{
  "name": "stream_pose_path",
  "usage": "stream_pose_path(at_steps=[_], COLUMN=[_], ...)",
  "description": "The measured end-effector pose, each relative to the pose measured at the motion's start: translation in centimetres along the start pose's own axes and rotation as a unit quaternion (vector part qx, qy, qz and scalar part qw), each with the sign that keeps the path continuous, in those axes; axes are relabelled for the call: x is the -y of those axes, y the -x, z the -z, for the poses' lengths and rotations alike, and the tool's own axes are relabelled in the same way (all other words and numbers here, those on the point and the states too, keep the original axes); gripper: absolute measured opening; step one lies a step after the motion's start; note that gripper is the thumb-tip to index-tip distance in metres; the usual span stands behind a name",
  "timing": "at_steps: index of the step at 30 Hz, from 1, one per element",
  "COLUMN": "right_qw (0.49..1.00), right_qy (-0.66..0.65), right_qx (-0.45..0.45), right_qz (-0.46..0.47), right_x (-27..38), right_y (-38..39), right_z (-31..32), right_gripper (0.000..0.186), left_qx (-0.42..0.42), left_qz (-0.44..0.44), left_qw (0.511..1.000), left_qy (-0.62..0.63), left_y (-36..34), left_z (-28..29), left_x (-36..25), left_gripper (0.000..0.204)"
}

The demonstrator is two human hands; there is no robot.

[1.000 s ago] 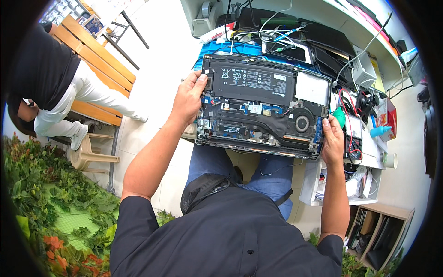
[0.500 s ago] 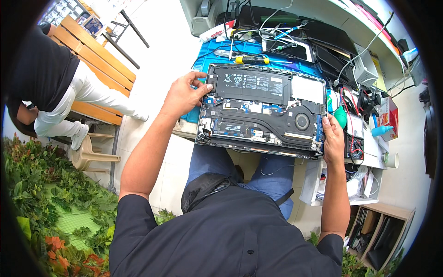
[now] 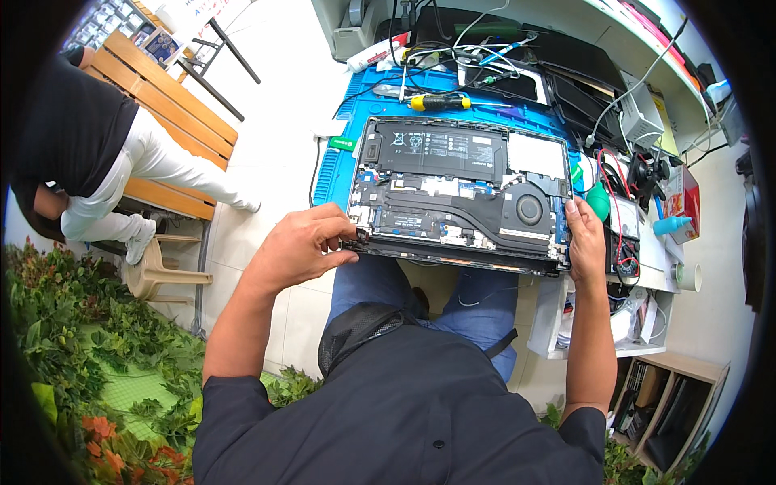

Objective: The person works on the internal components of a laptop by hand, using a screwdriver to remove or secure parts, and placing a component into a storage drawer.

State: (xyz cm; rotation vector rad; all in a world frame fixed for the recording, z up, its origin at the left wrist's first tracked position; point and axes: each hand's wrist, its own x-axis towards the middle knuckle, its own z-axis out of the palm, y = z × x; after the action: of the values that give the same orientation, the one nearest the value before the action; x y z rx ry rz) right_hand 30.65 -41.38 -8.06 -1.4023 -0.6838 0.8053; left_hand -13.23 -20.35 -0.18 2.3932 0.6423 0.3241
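Observation:
An opened laptop [image 3: 404,200] with its inside bare lies near the front edge of the bench, tilted slightly. A black battery [image 3: 440,151] fills its far side, and a round fan [image 3: 529,210] sits toward the right. My left hand [image 3: 303,245] pinches the laptop's near left corner, thumb below and fingers curled over. My right hand [image 3: 586,242] grips the right edge, its thumb on the rim and the other fingers mostly hidden. Under the laptop's far part lies a blue work mat [image 3: 334,176]. A yellow and black screwdriver [image 3: 440,103] rests on the mat just beyond.
Cables [image 3: 473,61] and dark panels crowd the back. To the right are a green blower bulb [image 3: 597,202], a blue bottle [image 3: 671,225] and red wires. An open drawer [image 3: 558,331] is below. At left, another person [image 3: 89,145] sits on a wooden bench [image 3: 174,97].
My left hand has moved from the laptop's far left corner down to the near left corner. A green-and-white tag beside the mat is now uncovered. My right hand stays on the right edge.

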Motion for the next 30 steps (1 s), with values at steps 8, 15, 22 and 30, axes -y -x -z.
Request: stream_pose_path(at_steps=[8, 15, 22, 30], right_qw=[1.0, 1.0, 1.0, 0.996], right_qy=[0.013, 0.009, -0.002, 0.065], right_qx=[-0.001, 0.009, 0.004, -0.055], right_qz=[-0.004, -0.006, -0.005, 0.018], right_x=[-0.3, 0.8, 0.0, -0.3], right_y=[0.0, 0.4, 0.1, 0.0], right_z=[0.6, -0.5, -0.2, -1.4], right_gripper=[0.03, 0.032, 0.033, 0.034], left_qx=[0.006, -0.021, -0.056, -0.031], left_qz=[-0.001, -0.06, -0.128, 0.039], left_qw=[0.999, 0.997, 0.989, 0.992], left_qy=[-0.039, -0.034, -0.053, 0.112], left_y=[-0.3, 0.5, 1.1, 1.5], left_z=[-0.4, -0.7, -1.1, 0.6], left_x=[0.4, 0.8, 1.2, 3.5], left_gripper=[0.021, 0.019, 0.017, 0.03])
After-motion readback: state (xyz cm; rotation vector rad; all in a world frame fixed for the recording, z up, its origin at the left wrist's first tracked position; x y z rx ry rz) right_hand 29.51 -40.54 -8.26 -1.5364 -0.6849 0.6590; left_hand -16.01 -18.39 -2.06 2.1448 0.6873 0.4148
